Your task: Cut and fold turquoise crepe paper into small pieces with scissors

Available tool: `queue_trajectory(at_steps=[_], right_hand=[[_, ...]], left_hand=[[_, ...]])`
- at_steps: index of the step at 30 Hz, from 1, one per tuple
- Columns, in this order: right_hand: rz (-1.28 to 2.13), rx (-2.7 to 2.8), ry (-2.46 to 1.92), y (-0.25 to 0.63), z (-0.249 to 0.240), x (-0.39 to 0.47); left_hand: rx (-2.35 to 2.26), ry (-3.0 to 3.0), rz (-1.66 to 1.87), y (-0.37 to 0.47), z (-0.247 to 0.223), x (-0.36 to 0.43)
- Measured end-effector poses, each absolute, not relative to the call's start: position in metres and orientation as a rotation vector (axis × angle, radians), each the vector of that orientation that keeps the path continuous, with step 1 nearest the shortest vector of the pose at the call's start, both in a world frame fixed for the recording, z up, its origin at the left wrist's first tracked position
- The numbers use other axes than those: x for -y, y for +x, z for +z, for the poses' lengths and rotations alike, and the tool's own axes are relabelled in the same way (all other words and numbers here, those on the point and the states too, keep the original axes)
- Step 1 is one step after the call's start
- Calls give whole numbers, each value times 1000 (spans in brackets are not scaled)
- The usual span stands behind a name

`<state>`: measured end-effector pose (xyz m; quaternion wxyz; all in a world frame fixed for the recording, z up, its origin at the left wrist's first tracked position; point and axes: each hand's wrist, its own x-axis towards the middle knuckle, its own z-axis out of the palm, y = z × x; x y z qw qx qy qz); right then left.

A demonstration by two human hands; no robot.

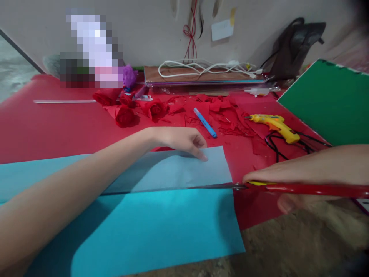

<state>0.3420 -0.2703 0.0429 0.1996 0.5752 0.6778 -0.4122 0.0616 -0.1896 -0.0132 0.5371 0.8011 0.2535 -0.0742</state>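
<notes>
A long sheet of blue crepe paper (161, 231) lies across the front of the table, its upper part showing a paler face. My left hand (184, 141) pinches the far edge of this pale strip near its right end, thumb on top and fingers curled. In my right hand (305, 173) is a pair of scissors with red and yellow handles (317, 190). Their blades point left and lie along the line between the pale strip and the brighter blue part, reaching in from the paper's right edge. The lower fingers of my right hand are partly blurred.
Behind the paper lie red paper roses (125, 115), red scraps (230, 123) and a blue marker (205, 123). A yellow glue gun (275, 126) with black cord sits right, near a green board (331, 104). A white cable (178, 73) rests on packed sheets against the wall.
</notes>
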Motion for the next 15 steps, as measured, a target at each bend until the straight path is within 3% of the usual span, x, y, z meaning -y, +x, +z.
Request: queue_trajectory(at_steps=[3,15], right_hand=[[-1229,-1836,1390,336,48,274],[-1254,-1829,1378,321,41,283]], left_hand=[[-591,1888,-171,61,-12,190],[-576,1864,-150,61,-11,189]])
